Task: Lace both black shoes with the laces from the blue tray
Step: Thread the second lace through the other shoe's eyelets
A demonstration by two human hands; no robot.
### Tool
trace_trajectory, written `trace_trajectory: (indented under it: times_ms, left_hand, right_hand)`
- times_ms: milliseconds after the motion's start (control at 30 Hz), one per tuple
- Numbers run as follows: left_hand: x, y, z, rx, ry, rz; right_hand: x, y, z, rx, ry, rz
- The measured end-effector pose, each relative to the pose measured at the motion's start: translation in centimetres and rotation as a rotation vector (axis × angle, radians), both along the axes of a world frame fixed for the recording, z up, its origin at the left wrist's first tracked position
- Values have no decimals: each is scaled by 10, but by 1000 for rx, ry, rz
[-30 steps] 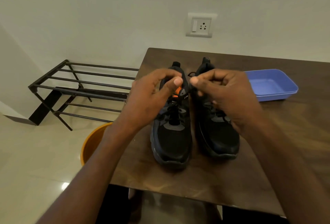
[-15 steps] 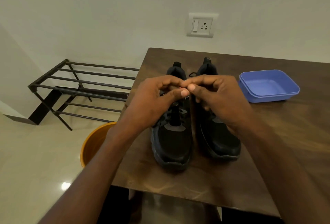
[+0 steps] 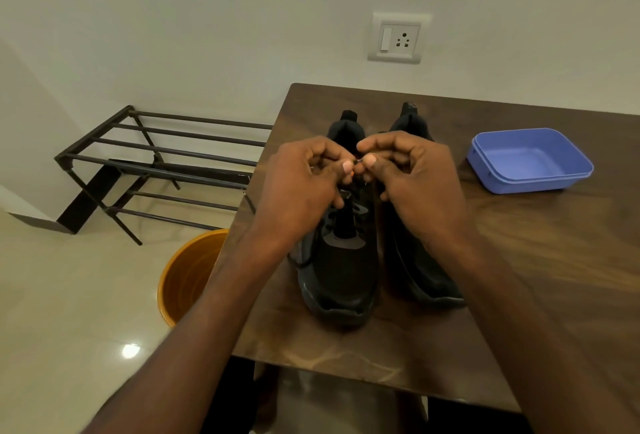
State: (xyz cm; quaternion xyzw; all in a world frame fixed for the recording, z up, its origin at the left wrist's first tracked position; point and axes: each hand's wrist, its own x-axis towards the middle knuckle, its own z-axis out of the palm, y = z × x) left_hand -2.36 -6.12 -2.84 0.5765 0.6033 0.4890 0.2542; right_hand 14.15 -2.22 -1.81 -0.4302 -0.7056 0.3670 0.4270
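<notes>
On the brown wooden table (image 3: 554,260), two black shoes stand side by side, touching or nearly so, toes toward the viewer and heels at 12 o'clock. One left shoe (image 3: 341,274): matte black upper, thick black sole, black lace (image 3: 313,246) trailing down its side at 9 o'clock. One right shoe (image 3: 420,271): same make, mostly hidden under the right arm; its lacing cannot be judged.

Left to right, counted: one dark metal rack (image 3: 162,170) on the floor at 9 o'clock of the table; one orange bucket (image 3: 187,277) at the table's near left edge; one left hand (image 3: 298,191); one right hand (image 3: 415,184); one blue tray (image 3: 530,160) at 3 o'clock of the shoes, well apart from them, nothing seen inside.

Both hands meet above the left shoe's throat, fingers curled, thumb and forefinger of each pinching a lace end between them. One wall socket (image 3: 398,38) at 12 o'clock.
</notes>
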Motion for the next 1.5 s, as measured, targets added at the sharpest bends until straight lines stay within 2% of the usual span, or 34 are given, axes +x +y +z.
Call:
trace_trajectory:
  times_ms: [133,233,367,567,867,1067,1267,1500]
  left_hand:
    - [-2,5,-11,-13,55,128]
    - [-2,7,-14,0,86,151]
    - [-1,9,-16,20,150,108]
    - [4,14,-23,85,345,77]
    - [7,24,-24,-31,184,-6]
    - [15,23,-19,-64,292,37]
    - [19,25,-21,-79,313,182]
    - [14,26,-26,-84,268,124]
  right_hand:
    - [-3,10,-16,256,-396,-75]
    - [-6,13,-25,256,-530,-31]
    - [-7,14,-29,278,-491,-48]
    - [-2,17,-32,197,-351,-147]
    - [3,17,-33,164,-282,-135]
    - [2,18,-32,156,-297,-129]
    - [-2,17,-35,130,-264,-175]
    - [-9,9,-32,48,-206,-231]
